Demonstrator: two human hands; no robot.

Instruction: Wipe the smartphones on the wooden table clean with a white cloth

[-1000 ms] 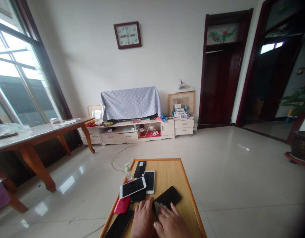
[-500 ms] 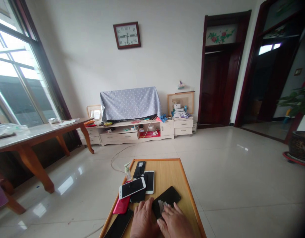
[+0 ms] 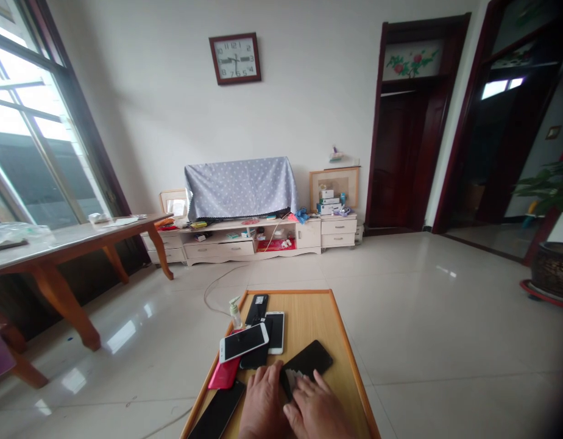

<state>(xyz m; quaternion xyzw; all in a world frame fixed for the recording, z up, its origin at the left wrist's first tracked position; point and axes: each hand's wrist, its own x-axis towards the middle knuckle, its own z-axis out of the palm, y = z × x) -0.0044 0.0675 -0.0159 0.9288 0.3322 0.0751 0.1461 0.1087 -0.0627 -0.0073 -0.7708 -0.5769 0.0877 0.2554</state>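
Observation:
A black smartphone [image 3: 314,358] lies at a slant on the wooden tabletop [image 3: 304,311]. My left hand [image 3: 263,399] grips its near left edge, with fingers bent and close together. Over the phone's screen, my right hand [image 3: 318,402] presses a crumpled whitish wipe [image 3: 296,374] under its fingertips. Left of my hands, a white-framed phone [image 3: 244,342] rests on a red phone [image 3: 224,373] and a dark one. Another white phone [image 3: 276,333] lies just behind, and a black phone [image 3: 217,411] sits by the near left edge.
A pump bottle [image 3: 236,314] stands at the small table's left edge, beside a black phone with a label [image 3: 258,309]. A larger table [image 3: 57,244] is at the left. Ahead is a low white cabinet [image 3: 220,249] under a dotted cloth [image 3: 242,186]. A potted plant [image 3: 555,268] stands right.
My right hand has slid slightly left and toward me over the screen with the wipe. My left hand stays at the phone's edge. The view has shifted a little.

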